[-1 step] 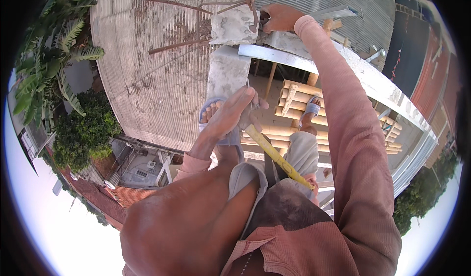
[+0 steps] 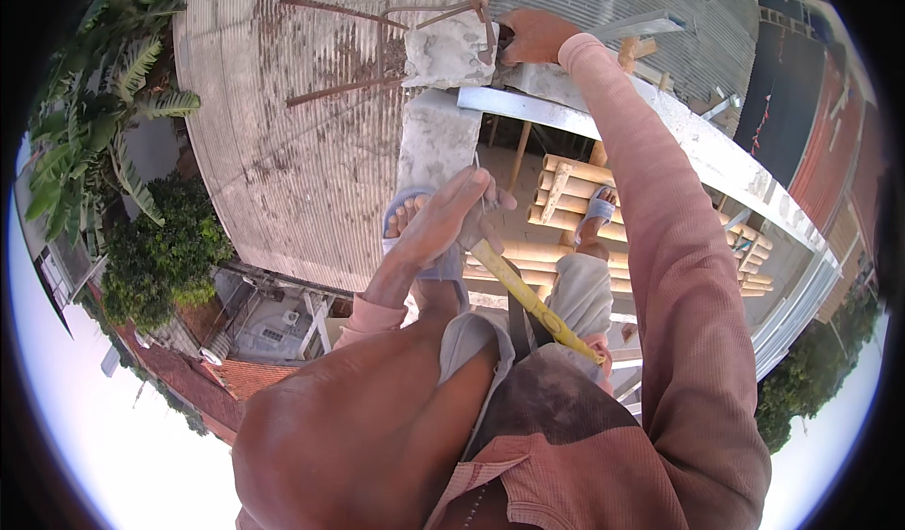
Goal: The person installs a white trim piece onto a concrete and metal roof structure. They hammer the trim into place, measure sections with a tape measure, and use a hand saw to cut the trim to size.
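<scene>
My left hand (image 2: 457,209) holds the upper end of a long yellow bar (image 2: 528,299), apparently a level, which slants down over my lap, plus a thin metal piece I cannot make out. Beside it is a concrete column top (image 2: 438,134), with my sandalled left foot (image 2: 405,213) against it. My right hand (image 2: 533,35) reaches forward with curled fingers at the side of a rough concrete block (image 2: 445,49) with rusty rebar (image 2: 344,90); what its fingers grip is hidden. A pale metal strip (image 2: 509,106) lies along the beam below that hand.
Corrugated roofing (image 2: 264,153) spreads left and ahead. My right foot (image 2: 600,209) rests on bamboo scaffolding (image 2: 556,200) below a white beam edge (image 2: 726,157). Banana plants (image 2: 75,172), a tiled roof (image 2: 255,376) and a dark road (image 2: 782,68) lie far below.
</scene>
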`<state>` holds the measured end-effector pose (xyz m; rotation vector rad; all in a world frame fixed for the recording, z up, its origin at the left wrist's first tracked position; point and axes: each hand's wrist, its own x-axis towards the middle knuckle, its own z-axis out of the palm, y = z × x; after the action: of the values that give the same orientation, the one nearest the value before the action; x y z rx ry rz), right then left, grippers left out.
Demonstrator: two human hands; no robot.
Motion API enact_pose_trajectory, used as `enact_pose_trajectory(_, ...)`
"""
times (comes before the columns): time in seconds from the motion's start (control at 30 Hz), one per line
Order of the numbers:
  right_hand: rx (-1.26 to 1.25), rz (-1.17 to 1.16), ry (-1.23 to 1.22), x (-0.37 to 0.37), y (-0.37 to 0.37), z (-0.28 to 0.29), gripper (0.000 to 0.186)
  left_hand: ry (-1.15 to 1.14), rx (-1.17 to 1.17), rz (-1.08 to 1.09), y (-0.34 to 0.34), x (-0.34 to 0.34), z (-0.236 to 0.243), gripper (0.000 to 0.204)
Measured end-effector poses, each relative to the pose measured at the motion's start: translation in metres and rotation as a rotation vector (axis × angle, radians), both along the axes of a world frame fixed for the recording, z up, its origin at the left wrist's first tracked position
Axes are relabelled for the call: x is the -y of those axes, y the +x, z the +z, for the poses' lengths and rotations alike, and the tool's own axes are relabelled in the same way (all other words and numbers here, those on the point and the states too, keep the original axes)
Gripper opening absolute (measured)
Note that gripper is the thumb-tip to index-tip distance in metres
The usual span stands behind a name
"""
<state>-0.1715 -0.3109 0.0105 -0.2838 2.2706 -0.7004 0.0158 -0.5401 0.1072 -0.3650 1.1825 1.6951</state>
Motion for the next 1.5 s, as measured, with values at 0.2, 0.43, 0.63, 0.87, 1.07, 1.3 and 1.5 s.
enact_pose_trajectory(0.2,-0.062,0.043,0.144,-0.001,0.007,0.013,0.044,-0.023,-0.042,-0.045,-0.001,-0.003,-0.002,0.038)
enact_pose_trajectory(0.43,-0.767,-0.020,0.319,0.027,0.076,0.016,0.019,0.000,-0.014,-0.013,0.006,0.000,-0.010,0.036)
enact_pose_trajectory(0.63,-0.655,-0.134,0.273,0.028,0.076,0.023,0.026,-0.007,-0.008,-0.019,0.004,0.001,-0.013,0.038)
enact_pose_trajectory(0.87,-0.368,-0.108,0.289,0.012,0.039,0.020,0.030,-0.007,0.023,0.025,0.006,0.004,-0.010,0.036)
enact_pose_trajectory(1.07,-0.441,0.022,0.339,0.019,0.056,0.016,0.019,-0.026,-0.046,-0.003,0.013,0.006,-0.023,0.038)
enact_pose_trajectory(1.3,-0.270,-0.113,0.212,0.007,0.041,0.015,0.015,0.004,-0.058,-0.001,0.010,0.003,-0.022,0.039)
enact_pose_trajectory(1.5,-0.823,-0.151,0.370,0.038,0.086,0.014,0.016,0.020,0.016,0.041,0.010,0.005,-0.024,0.039)
